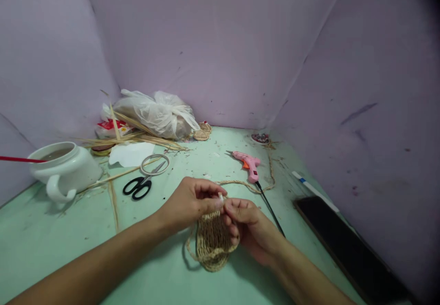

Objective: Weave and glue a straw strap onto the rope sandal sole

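Observation:
My left hand point(192, 202) and my right hand point(249, 227) meet over the green table point(68, 236) and together hold a small oval woven jute piece point(211, 243). The fingers of both hands are closed and pinch its upper edge, where a small white bit shows between the fingertips. A strand of jute twine point(247, 185) runs from the piece toward the back right. The lower end of the woven piece hangs just above the tabletop.
Black-handled scissors point(140, 186), a tape ring point(155, 164), a white mug point(63, 170), a plastic bag point(154, 112) with straw sticks and a pink glue gun point(249, 164) lie behind. A dark slab point(343, 241) and a white pen point(314, 189) lie right.

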{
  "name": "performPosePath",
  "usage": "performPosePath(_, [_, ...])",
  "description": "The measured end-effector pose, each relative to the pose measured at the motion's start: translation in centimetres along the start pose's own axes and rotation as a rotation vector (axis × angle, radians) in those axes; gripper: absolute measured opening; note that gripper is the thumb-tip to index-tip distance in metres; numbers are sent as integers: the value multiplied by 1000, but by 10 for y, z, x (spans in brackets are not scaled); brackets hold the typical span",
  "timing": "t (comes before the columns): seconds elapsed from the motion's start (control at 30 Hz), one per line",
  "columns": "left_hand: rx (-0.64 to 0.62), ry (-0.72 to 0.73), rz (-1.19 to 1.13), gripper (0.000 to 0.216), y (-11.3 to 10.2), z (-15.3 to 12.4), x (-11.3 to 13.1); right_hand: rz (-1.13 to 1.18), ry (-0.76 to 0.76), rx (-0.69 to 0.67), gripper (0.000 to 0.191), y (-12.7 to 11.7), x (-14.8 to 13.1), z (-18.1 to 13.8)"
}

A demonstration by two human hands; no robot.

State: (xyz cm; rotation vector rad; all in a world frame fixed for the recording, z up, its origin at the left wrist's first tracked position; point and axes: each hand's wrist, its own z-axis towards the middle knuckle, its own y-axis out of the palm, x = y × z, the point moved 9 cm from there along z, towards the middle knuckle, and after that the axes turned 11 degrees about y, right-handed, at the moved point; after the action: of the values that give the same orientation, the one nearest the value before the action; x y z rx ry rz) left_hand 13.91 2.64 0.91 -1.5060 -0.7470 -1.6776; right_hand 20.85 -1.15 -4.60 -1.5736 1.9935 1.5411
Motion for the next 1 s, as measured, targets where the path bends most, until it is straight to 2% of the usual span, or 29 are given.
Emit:
performPosePath(0.07, [20,-40,-83,12,4,-2,-5,14,15,-21,27,2,4,1])
performPosePath(0.23, [82,-4,-95,5,2,-2,-1,112,81,-111,20,4,10,3])
performPosePath(0.37, [45,54,-202,4,6,-2,0,151,221,-251,22,16,22,0])
performPosePath(0.43, [27,81,-292,8,8,-2,0,115,220,-260,25,20,23,-2])
performPosePath(0.57, [35,16,-309,18,3,-4,-6,-219,-73,-86,34,13,-2,-6])
performPosePath(0.63, [28,-30,-282,23,1,-5,-8,-365,-234,81,32,1,-19,-10])
performPosePath(0.73, [-51,-121,-348,24,11,-9,-16,-417,-428,331,22,-18,-39,-20])
performPosePath(0.8, [-86,-177,-436,24,18,-13,-23,-451,-488,365,19,-19,-43,-24])
performPosePath(0.9, [-91,-194,-504,23,24,-15,-29,-468,-496,315,15,-13,-42,-23])
performPosePath(1.0, [-41,-205,-504,18,21,-15,-33,-448,-488,318,15,-11,-43,-24])
